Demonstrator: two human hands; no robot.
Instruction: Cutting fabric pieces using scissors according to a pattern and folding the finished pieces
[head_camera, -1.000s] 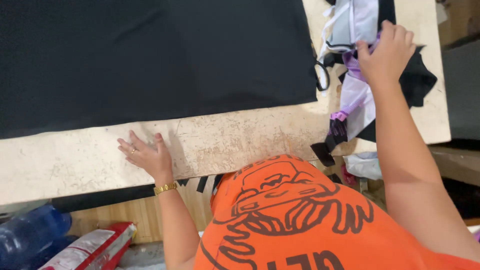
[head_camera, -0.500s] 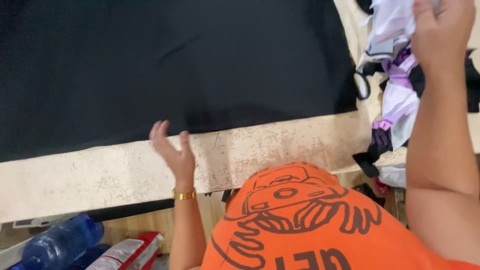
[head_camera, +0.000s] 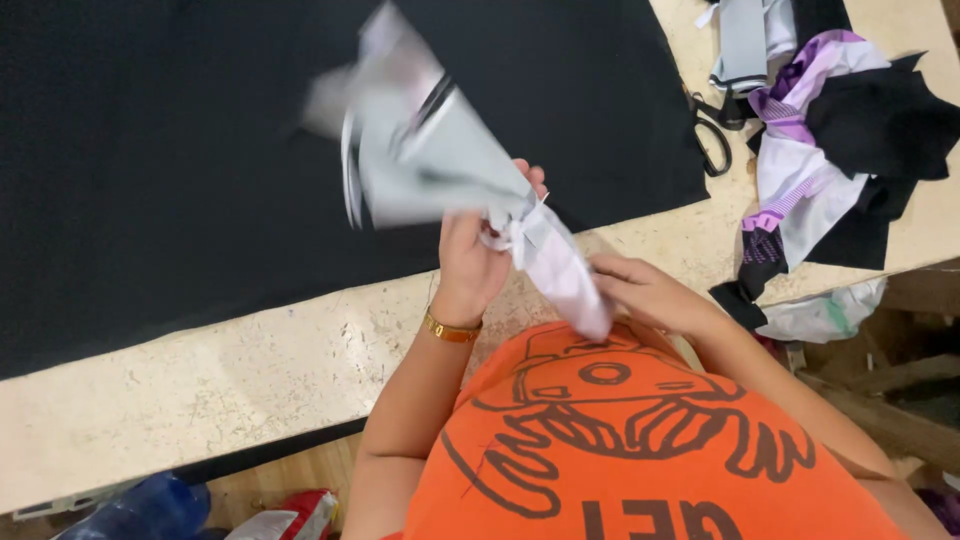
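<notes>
Fabric bundle (head_camera: 440, 150), pale grey and white, tied at a knotted waist, is held up over the black cloth (head_camera: 180, 170) spread on the counter (head_camera: 200, 390). My left hand (head_camera: 478, 262) has its fingers closed around the knot; my right hand (head_camera: 645, 292) pinches the pale lilac tail below it, at about 4 o'clock from the knot. The upper part of the bundle is blurred, so its folds cannot be read.

Risk, as I judge it: the loose upper flaps could slip out of the knot and drop onto the black cloth, since only the waist is gripped. The scissors (head_camera: 712, 135), lying at 2 o'clock on the cloth's edge, could snag a swinging end.

Packages and labels: at 7 o'clock, below the counter edge, a blue plastic bottle (head_camera: 150, 508) and a red and silver packet (head_camera: 290, 512), print too small to tell. At 2 to 3 o'clock, a heap of purple, white and black scraps (head_camera: 820, 160). No signs are visible.
</notes>
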